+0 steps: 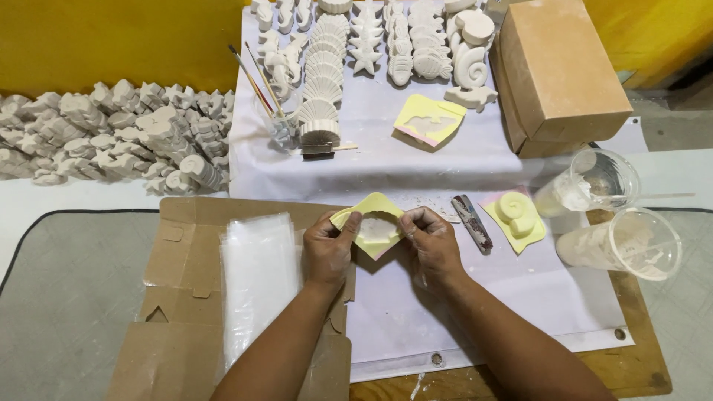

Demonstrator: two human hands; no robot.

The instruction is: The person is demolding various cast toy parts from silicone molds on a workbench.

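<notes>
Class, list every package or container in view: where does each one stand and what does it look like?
Closed cardboard box: top right, brown, rectangular.
Flattened cardboard box: lower left, brown, flaps open.
Stack of clear plastic bags: on that flattened cardboard.
Two clear plastic cups: right side, lying tipped, white residue inside.
No labels, signs or screens show.

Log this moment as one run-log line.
left hand: grips yellow mould left edge | right hand: grips right edge | mould: white shell cast inside, held above white sheet
</notes>
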